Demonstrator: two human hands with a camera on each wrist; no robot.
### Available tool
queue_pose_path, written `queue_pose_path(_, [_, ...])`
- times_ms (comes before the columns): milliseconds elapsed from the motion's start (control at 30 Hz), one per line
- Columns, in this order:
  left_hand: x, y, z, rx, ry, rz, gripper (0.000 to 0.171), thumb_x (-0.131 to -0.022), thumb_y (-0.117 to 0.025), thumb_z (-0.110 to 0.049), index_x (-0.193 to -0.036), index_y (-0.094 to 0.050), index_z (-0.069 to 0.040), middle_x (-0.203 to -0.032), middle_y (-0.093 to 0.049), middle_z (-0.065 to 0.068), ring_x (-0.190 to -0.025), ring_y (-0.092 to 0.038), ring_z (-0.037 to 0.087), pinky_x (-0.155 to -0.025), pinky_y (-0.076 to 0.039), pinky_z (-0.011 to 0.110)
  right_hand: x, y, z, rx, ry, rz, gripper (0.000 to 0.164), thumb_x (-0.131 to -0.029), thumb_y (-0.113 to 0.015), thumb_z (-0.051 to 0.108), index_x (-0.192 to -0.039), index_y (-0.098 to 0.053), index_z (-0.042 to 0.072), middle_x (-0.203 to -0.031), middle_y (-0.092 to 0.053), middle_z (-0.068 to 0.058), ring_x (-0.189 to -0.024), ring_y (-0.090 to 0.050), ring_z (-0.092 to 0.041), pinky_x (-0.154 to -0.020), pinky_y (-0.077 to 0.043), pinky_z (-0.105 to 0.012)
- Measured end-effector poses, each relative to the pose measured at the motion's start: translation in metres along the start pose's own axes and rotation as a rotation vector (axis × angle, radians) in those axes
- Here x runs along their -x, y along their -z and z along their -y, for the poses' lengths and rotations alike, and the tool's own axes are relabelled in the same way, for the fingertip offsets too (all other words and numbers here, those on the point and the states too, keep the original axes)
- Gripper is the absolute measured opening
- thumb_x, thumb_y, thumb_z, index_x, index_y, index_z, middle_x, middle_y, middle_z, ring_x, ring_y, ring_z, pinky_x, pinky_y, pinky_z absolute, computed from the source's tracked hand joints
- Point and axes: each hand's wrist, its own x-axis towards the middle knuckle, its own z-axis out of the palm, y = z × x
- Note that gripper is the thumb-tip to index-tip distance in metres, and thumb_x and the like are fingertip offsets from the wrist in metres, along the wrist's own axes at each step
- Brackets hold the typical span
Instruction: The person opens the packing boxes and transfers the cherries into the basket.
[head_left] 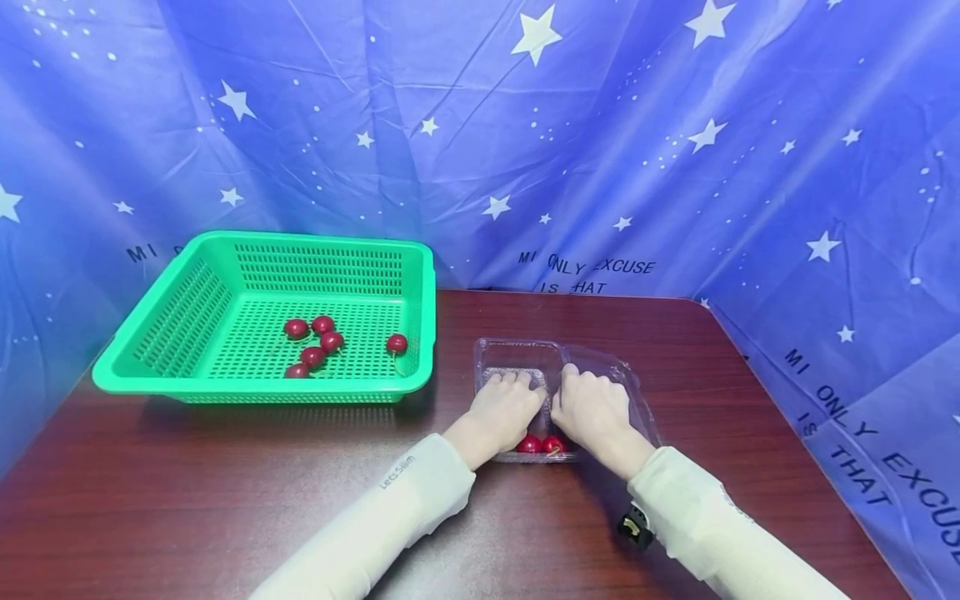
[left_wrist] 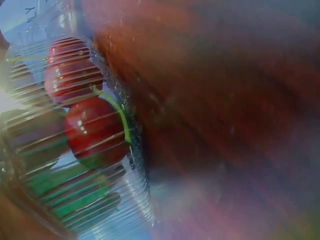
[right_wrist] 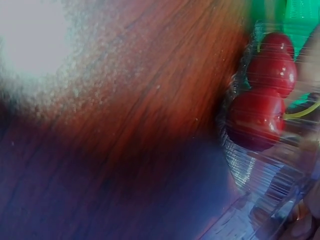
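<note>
A clear plastic clamshell box [head_left: 517,354] lies with its lid [head_left: 626,379] folded out to the right. Red cherries [head_left: 529,444] with green stems sit at its near end; the left wrist view shows a cherry [left_wrist: 97,132] through the ribbed wall. My left hand [head_left: 504,410] reaches over the box's left side, fingers bent down inside, their tips hidden; I cannot tell whether they hold anything. Close beside it, my right hand [head_left: 596,412] is curled at the edge between box and lid, gripping the plastic. Fingers [right_wrist: 302,225] show against the plastic in the right wrist view.
On the left of the brown table [head_left: 390,500] stands a green plastic basket [head_left: 322,386] with several cherries [head_left: 313,358] on its slotted floor. A blue curtain [head_left: 450,167] with white stars hangs behind and to the right. The right wrist carries a black device [head_left: 635,527].
</note>
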Motion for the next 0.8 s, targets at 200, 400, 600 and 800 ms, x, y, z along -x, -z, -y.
queue_pose_path(200, [0.002, 0.009, 0.0, -0.012, -0.016, 0.001, 0.037, -0.081, -0.07, -0.021, -0.117, -0.066, -0.016, -0.117, -0.067, 0.009, -0.109, -0.06, 0.025, -0.094, -0.05, 0.04, 0.0, 0.003, 0.001, 0.006, -0.007, 0.016, 0.02, -0.081, -0.056, 0.018, -0.077, -0.055, -0.002, -0.07, -0.069, -0.028, -0.06, -0.064, -0.046, -0.045, -0.049, -0.055])
queue_pose_path(400, [0.001, 0.011, -0.001, -0.005, -0.012, 0.023, 0.04, -0.08, -0.072, -0.02, -0.119, -0.066, -0.015, -0.118, -0.067, 0.009, -0.109, -0.061, 0.025, -0.093, -0.05, 0.039, 0.001, 0.004, 0.001, 0.01, -0.009, 0.023, 0.019, -0.081, -0.057, 0.017, -0.076, -0.055, -0.002, -0.069, -0.069, -0.028, -0.059, -0.063, -0.045, -0.045, -0.049, -0.054])
queue_pose_path(600, [-0.003, 0.012, 0.0, -0.029, -0.015, 0.05, 0.042, -0.082, -0.069, -0.019, -0.124, -0.063, -0.014, -0.12, -0.067, 0.009, -0.111, -0.06, 0.025, -0.095, -0.051, 0.04, 0.0, 0.004, 0.001, 0.017, -0.001, 0.031, 0.019, -0.081, -0.055, 0.017, -0.075, -0.054, -0.001, -0.07, -0.069, -0.027, -0.059, -0.063, -0.045, -0.045, -0.049, -0.054])
queue_pose_path(800, [-0.003, 0.015, 0.005, -0.002, -0.033, 0.078, 0.042, -0.081, -0.072, -0.02, -0.121, -0.064, -0.015, -0.118, -0.068, 0.008, -0.108, -0.062, 0.024, -0.091, -0.052, 0.041, -0.001, 0.003, 0.003, 0.019, -0.002, 0.034, 0.019, -0.081, -0.054, 0.017, -0.075, -0.054, -0.001, -0.069, -0.069, -0.027, -0.059, -0.063, -0.045, -0.045, -0.049, -0.054])
